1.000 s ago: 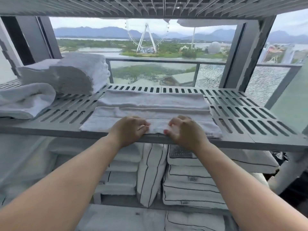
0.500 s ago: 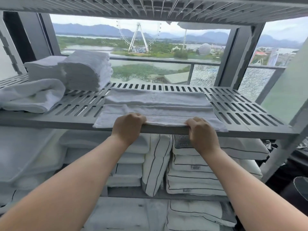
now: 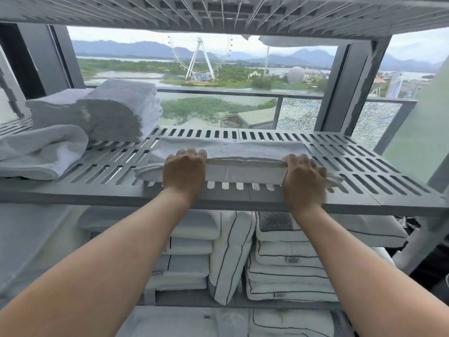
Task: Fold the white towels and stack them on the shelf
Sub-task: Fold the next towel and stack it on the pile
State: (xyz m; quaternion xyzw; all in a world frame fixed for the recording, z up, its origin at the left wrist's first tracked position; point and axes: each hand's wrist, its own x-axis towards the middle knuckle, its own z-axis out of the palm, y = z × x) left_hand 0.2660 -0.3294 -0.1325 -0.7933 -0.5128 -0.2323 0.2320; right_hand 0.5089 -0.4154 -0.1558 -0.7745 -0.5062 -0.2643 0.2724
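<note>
Left hand point(image 3: 184, 170): gripped the near fold of a long white terry-cloth towel point(image 3: 243, 167), fingers curled over its upper edge, thumb hidden behind the cloth. Right hand point(image 3: 302, 181): gripped the same fold further right, fingers likewise curled over the edge; slightly blurred. Both forearms bare, stretched forward from the lower corners. Between the hands, held the fold raised off the surface, a seam visible along its top; beyond each hand, left the towel's ends lying on the slats. Far half of the towel laid flat, lengthwise from left to right, on the middle of a grey slotted plastic shelf point(image 3: 364, 166), set back from the front rim. On the same shelf, to the left and further back: a tall stack of folded white towels point(image 3: 121, 110), just beside a lower second white stack point(image 3: 56, 110). Nearer the front left, apart from the held towel: a loosely rolled white towel point(image 3: 41, 152). Below the shelf: white cushions with dark piping point(image 3: 286, 263) piled flat, with an upright cushion point(image 3: 228, 259) of the same kind beside them. Overhead: the ribbed grey underside of an upper shelf point(image 3: 218, 13). Behind the rack: a large window with dark frames point(image 3: 345, 88), a glass balustrade point(image 3: 301, 115), and past it water, green land, a white Ferris wheel point(image 3: 201, 59) and hazy mountains
</note>
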